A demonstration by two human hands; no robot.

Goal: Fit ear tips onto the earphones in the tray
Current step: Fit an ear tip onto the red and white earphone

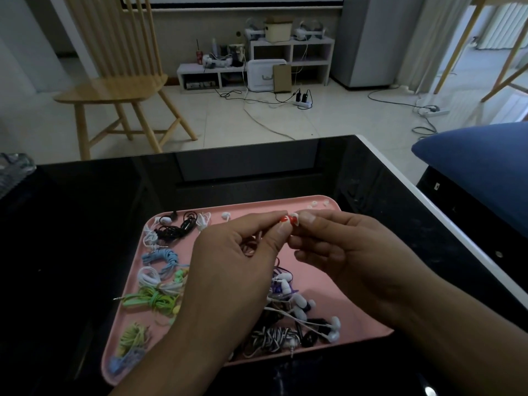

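Head view: above the pink tray (328, 205), the left hand (228, 261) pinches a red earphone (284, 219) while the right hand (343, 250) pinches a white ear tip (295, 218) against it; pushed crooked, the tip could pop off.

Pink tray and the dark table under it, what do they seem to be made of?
The pink rectangular tray looks like moulded plastic with a matte finish: even colour, rounded corners, a soft raised rim and no sharp glare. The black table top looks like glass or a high-gloss lacquered surface, since it mirrors the room's shapes; which of the two cannot be told.
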